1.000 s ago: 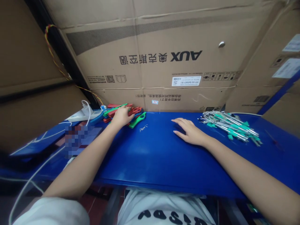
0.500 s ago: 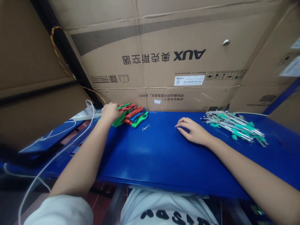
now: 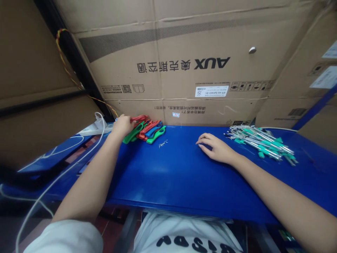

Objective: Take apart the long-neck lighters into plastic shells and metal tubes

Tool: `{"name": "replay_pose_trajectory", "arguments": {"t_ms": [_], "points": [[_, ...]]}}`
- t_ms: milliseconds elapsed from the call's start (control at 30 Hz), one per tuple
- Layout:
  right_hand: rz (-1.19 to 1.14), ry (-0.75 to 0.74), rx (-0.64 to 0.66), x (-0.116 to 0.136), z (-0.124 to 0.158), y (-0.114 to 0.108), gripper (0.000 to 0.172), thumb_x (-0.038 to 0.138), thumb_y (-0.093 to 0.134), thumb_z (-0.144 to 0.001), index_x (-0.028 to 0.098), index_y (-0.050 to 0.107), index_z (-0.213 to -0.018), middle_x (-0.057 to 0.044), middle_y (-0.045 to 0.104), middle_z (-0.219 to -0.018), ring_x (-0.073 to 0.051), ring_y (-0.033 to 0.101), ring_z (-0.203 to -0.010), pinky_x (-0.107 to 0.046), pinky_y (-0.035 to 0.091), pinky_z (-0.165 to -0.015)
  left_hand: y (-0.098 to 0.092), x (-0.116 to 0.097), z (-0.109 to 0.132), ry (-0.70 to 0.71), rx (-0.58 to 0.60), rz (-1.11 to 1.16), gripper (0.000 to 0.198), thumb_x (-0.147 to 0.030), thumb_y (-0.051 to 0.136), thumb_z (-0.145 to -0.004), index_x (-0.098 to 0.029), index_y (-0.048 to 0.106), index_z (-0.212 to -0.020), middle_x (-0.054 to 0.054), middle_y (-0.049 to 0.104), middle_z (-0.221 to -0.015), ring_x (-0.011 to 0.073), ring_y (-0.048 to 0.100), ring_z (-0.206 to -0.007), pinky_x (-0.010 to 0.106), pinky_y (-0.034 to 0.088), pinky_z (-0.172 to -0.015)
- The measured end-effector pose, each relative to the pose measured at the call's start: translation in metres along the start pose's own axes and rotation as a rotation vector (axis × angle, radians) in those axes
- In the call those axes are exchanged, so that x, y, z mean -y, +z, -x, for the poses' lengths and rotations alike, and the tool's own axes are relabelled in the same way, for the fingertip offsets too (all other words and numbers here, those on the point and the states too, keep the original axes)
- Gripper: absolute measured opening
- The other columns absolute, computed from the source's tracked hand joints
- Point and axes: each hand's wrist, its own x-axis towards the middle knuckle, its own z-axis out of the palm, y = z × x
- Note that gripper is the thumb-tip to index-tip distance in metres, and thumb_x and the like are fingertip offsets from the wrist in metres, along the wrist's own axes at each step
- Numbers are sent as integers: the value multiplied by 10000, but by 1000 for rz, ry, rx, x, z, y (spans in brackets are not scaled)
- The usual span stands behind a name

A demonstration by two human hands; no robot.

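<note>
A heap of red, green and blue plastic handles (image 3: pixel 147 129) lies at the back left of the blue table (image 3: pixel 173 175), against the cardboard. My left hand (image 3: pixel 121 125) reaches into the left end of that heap with its fingers curled around a red handle. My right hand (image 3: pixel 214 147) rests on the table near the middle, fingers loosely bent and holding nothing. Just right of it lies a pile of clear pens with green caps (image 3: pixel 262 144).
A large cardboard box (image 3: pixel 184 63) printed "AUX" stands as a wall behind the table. A white power strip (image 3: pixel 92 129) with white cables sits at the left, beside twisted red-yellow wire (image 3: pixel 67 66). More cardboard boxes flank both sides.
My left hand moved from the top of the handle heap to its left end and closed on a red handle. My right hand's fingers curled slightly. The camera shifted a little.
</note>
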Motion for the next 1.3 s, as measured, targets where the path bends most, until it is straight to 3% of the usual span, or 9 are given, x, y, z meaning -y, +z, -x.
{"name": "replay_pose_trajectory", "arguments": {"t_ms": [167, 200, 300, 367, 467, 533, 600, 900, 1300], "points": [[25, 66, -121, 13, -4, -13, 295, 275, 512, -991, 256, 606, -1270, -129, 612, -1233, -284, 615, -1139, -498, 521, -987, -20, -52, 35, 147, -76, 284, 424, -455, 404, -1003, -145, 688, -1058, 117, 717, -944, 254, 669, -867, 314, 498, -748], [7, 89, -152, 17, -5, -16, 376, 314, 543, -985, 260, 546, -1358, -140, 578, -1293, -287, 595, -1184, -494, 515, -1003, -20, -69, 49, 235, 15, 470, 452, -518, 418, -992, -156, 688, -1018, 88, 716, -870, 227, 659, -776, 294, 482, -682], [-47, 80, -73, 29, -6, -24, 662, 456, 684, -908, 264, 421, -1484, -160, 501, -1420, -311, 510, -1307, -500, 475, -1056, -12, -121, 91, 458, 566, 852, 491, -617, 444, -956, -178, 663, -949, 27, 687, -720, 144, 577, -555, 247, 425, -546], [-80, 30, 111, 33, -4, -26, 566, 489, 711, -887, 258, 538, -1374, -133, 593, -1317, -299, 558, -1227, -486, 480, -1029, 1, -145, 113, 497, 745, 914, 496, -618, 435, -954, -178, 652, -888, 14, 667, -673, 128, 530, -509, 245, 398, -514], [-146, 61, 281, 29, 6, -21, 318, 429, 662, -934, 221, 656, -1174, -90, 669, -1085, -235, 634, -989, -398, 524, -889, 23, -158, 125, 564, 530, 924, 381, -532, 585, -902, -182, 680, -1016, 42, 717, -879, 169, 638, -736, 279, 493, -687], [-153, 124, 290, 23, 13, -18, 307, 408, 656, -938, 208, 668, -1170, -95, 652, -1101, -224, 635, -978, -369, 527, -861, 36, -155, 122, 695, 339, 879, 377, -451, 692, -846, -192, 675, -1120, 66, 696, -1063, 203, 652, -914, 314, 516, -817], [-117, 156, 269, 17, 18, -15, 340, 440, 678, -918, 216, 688, -1172, -109, 622, -1167, -241, 624, -1043, -385, 517, -909, 46, -148, 118, 811, 269, 845, 374, -396, 716, -840, -200, 677, -1157, 75, 664, -1113, 212, 643, -968, 331, 525, -853], [-167, 194, 265, 7, 18, -26, 385, 474, 692, -903, 201, 719, -1173, -96, 681, -1107, -223, 660, -964, -363, 528, -871, 60, -145, 114, 833, 241, 813, 370, -380, 676, -903, -183, 693, -1216, 86, 657, -1102, 235, 633, -1032, 403, 512, -969], [-72, 213, 68, -1, 18, -25, 314, 305, 455, -1010, 212, 746, -1079, -91, 777, -1056, -229, 724, -950, -368, 557, -869, 57, -146, 114, 789, 249, 834, 538, -388, 737, -861, -195, 587, -1340, 110, 684, -1279, 245, 636, -1014, 425, 512, -952]]}}
